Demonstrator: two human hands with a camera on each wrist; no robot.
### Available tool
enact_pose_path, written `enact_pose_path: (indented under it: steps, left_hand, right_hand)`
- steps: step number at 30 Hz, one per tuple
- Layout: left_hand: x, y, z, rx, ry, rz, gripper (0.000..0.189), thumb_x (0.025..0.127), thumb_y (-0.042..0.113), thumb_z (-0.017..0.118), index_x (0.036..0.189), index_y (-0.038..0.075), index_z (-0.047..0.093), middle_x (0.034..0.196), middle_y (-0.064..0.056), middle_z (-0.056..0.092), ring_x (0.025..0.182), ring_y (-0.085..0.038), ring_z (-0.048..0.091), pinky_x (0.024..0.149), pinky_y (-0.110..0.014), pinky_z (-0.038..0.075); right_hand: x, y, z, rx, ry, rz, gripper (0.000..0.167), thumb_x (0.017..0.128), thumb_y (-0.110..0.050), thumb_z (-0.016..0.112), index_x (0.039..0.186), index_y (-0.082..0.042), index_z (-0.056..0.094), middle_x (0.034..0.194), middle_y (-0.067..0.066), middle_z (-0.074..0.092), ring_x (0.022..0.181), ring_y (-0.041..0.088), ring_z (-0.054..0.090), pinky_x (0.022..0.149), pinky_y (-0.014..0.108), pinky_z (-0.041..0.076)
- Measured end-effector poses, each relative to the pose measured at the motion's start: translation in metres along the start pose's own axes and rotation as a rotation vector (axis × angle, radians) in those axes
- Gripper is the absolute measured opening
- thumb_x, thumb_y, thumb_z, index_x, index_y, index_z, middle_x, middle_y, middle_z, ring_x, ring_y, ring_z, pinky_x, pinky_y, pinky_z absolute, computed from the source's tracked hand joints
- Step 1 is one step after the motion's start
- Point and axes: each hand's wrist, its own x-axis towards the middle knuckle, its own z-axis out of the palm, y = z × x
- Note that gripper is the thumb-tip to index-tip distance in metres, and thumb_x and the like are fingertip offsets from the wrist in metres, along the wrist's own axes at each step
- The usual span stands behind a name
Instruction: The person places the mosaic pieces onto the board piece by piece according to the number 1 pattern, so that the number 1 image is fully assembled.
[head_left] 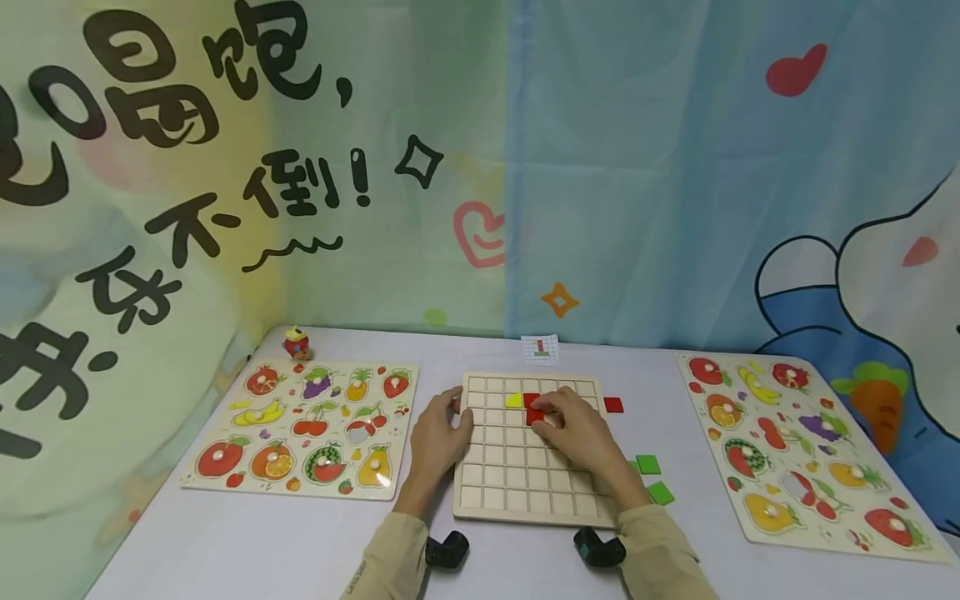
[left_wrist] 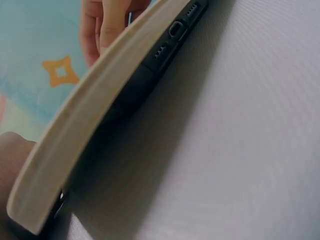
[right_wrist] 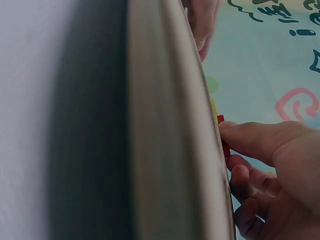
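A wooden grid board (head_left: 495, 479) lies in the middle of the table. On its upper part sit a yellow piece (head_left: 513, 400) with a curved edge and a red square tile (head_left: 531, 399). Just below that one, the thumb and fingers of my right hand (head_left: 577, 425) pinch another red square tile (head_left: 533, 416) at the board's surface. The right wrist view shows the thumb on red (right_wrist: 226, 147), partly covered by fingers. My left hand (head_left: 438, 437) holds the board's left edge, thumb near the rim. Under the board, a black device with a port (left_wrist: 165, 45) shows in the left wrist view.
Right of the board lie a red tile (head_left: 613, 405) and several green tiles (head_left: 647, 464). A small pattern card (head_left: 551, 350) stands behind it. Fruit puzzle boards flank it on the left (head_left: 292, 483) and right (head_left: 817, 533). A small toy (head_left: 297, 343) stands at the back left.
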Motion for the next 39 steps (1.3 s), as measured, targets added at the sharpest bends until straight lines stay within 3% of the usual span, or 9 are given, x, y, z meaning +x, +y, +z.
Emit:
enact_pose_path:
  steps: [22, 30, 39]
  left_hand:
    - [0.000, -0.001, -0.001, -0.003, -0.004, 0.003, 0.038, 0.084, 0.023, 0.061, 0.120, 0.010, 0.064, 0.089, -0.002, 0.064, 0.068, -0.013, 0.049, 0.057, -0.028, 0.038]
    - [0.000, -0.001, 0.000, 0.002, 0.002, 0.009, 0.038, 0.084, 0.024, 0.061, 0.120, 0.010, 0.064, 0.090, -0.002, 0.064, 0.071, -0.015, 0.052, 0.060, -0.029, 0.040]
    - [0.000, -0.001, 0.000, 0.001, 0.006, 0.007, 0.038, 0.084, 0.024, 0.061, 0.120, 0.011, 0.064, 0.091, -0.001, 0.064, 0.069, -0.012, 0.050, 0.061, -0.029, 0.041]
  right_hand:
    - [-0.002, -0.001, 0.001, -0.013, 0.014, -0.023, 0.025, 0.083, -0.022, 0.070, 0.107, -0.016, 0.067, 0.094, -0.003, 0.056, 0.076, 0.011, 0.047, 0.065, 0.026, 0.039]
    - [-0.001, 0.004, -0.004, 0.039, -0.006, -0.051, 0.023, 0.085, -0.018, 0.068, 0.108, -0.017, 0.067, 0.103, -0.002, 0.061, 0.079, 0.012, 0.050, 0.072, 0.028, 0.043]
    - [-0.001, 0.013, -0.015, 0.143, -0.027, -0.052, 0.023, 0.088, -0.018, 0.065, 0.111, -0.015, 0.065, 0.105, 0.000, 0.063, 0.082, 0.014, 0.053, 0.071, 0.026, 0.045]
